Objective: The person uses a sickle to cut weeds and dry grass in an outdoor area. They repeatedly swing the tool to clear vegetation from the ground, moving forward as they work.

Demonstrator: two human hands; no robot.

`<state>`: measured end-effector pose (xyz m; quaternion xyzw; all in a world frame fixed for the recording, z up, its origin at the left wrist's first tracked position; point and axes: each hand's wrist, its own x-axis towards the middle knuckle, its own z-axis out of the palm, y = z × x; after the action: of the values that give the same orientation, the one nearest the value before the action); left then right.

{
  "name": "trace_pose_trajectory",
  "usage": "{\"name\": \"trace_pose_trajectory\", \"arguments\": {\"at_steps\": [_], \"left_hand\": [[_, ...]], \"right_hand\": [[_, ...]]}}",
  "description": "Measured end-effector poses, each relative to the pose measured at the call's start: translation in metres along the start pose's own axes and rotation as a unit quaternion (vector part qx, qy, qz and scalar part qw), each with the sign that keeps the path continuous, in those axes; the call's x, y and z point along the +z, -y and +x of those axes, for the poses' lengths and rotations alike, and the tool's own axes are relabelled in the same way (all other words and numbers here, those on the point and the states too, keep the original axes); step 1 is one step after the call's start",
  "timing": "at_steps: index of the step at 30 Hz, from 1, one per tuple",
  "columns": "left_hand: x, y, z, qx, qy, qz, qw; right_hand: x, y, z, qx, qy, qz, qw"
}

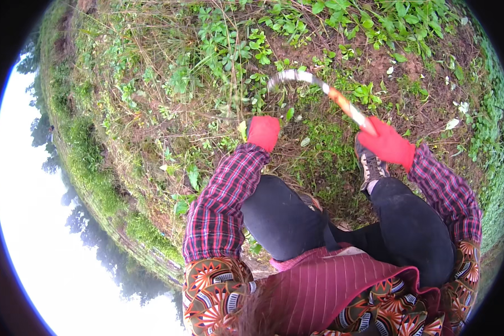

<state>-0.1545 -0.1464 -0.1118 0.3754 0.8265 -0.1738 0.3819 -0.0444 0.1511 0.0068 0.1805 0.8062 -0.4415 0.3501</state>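
My right hand [386,140], in a red glove, grips the handle of a sickle [342,102]. The handle is orange and white. Its curved blade [296,75] is blurred and arcs to the left over low weeds, its tip above and to the right of my other hand. My left hand [263,131], also gloved in red, is closed in a fist around some weeds [242,129]. A yellowish leaf and blurred stems stick out on its left side; most of what the fist encloses is hidden.
Leafy green plants [390,17] grow on brown soil [416,67] at the top right. Dry grass [151,50] covers the upper left. My bent knees and a laced shoe [371,168] are close below the hands. Green growth [497,168] lines the right edge.
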Motion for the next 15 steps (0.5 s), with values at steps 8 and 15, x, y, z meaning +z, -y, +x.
{"name": "trace_pose_trajectory", "arguments": {"at_steps": [8, 15], "left_hand": [[-0.040, 0.054, 0.009, -0.164, -0.199, 0.009, 0.966], [-0.010, 0.054, 0.016, -0.123, -0.151, -0.053, 0.979]], "right_hand": [[-0.001, 0.052, 0.101, -0.071, 0.051, -0.099, 0.991], [-0.003, 0.010, 0.022, -0.038, 0.090, -0.046, 0.994]]}}
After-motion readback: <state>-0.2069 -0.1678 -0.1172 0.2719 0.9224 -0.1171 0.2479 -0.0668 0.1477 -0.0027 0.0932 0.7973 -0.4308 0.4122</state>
